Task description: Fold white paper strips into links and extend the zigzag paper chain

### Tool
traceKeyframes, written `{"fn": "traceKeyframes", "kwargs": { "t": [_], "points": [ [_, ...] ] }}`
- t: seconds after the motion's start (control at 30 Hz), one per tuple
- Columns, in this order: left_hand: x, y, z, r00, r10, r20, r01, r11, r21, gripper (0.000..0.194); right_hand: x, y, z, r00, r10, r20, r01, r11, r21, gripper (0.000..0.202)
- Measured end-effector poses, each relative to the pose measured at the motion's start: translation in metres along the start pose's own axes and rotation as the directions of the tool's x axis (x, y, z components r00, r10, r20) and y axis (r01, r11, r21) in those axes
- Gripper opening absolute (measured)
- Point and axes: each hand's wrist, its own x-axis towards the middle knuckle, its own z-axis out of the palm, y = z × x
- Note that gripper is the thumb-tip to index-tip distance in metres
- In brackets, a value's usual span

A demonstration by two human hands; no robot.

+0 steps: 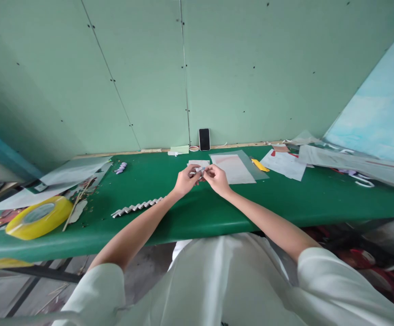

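Observation:
My left hand (184, 181) and my right hand (217, 178) meet over the middle of the green table (200, 213). Between their fingertips they pinch a small pale folded paper piece (199, 170). A white zigzag-folded paper strip (136, 207) lies on the table to the left of my left forearm. Just behind my hands a small white paper sheet (199, 163) lies flat.
A yellow tape roll (39, 217) lies at the left edge among loose sheets. A phone (204, 139) leans on the green wall. A clear sheet over pale paper (234, 167), a yellow cutter (260, 165) and more papers (283, 164) lie to the right.

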Motion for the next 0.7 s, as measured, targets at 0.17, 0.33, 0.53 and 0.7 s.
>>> {"fn": "traceKeyframes", "kwargs": {
  "t": [0.17, 0.33, 0.53, 0.7],
  "points": [
    [0.0007, -0.0041, 0.0003, 1.000, 0.010, 0.008, -0.010, 1.000, 0.000, 0.035, 0.0021, 0.0049, -0.0005, 0.999, 0.034, -0.003, -0.034, 0.999, 0.011, 0.035],
    [-0.0001, -0.0026, 0.0006, 1.000, 0.024, 0.007, -0.024, 1.000, 0.008, 0.034, 0.0027, 0.0063, -0.0007, 1.000, 0.029, 0.000, -0.029, 1.000, -0.006, 0.035],
    [-0.0017, 0.0003, 0.0004, 0.998, 0.061, 0.033, -0.062, 0.998, 0.030, 0.034, 0.0031, 0.0077, 0.0001, 0.999, 0.044, -0.002, -0.044, 0.999, 0.015, 0.041],
    [-0.0007, -0.0030, 0.0000, 0.996, 0.073, 0.051, -0.074, 0.997, 0.027, 0.033, 0.0024, 0.0087, -0.0003, 0.999, 0.032, 0.002, -0.032, 0.999, 0.013, 0.042]
  ]
}}
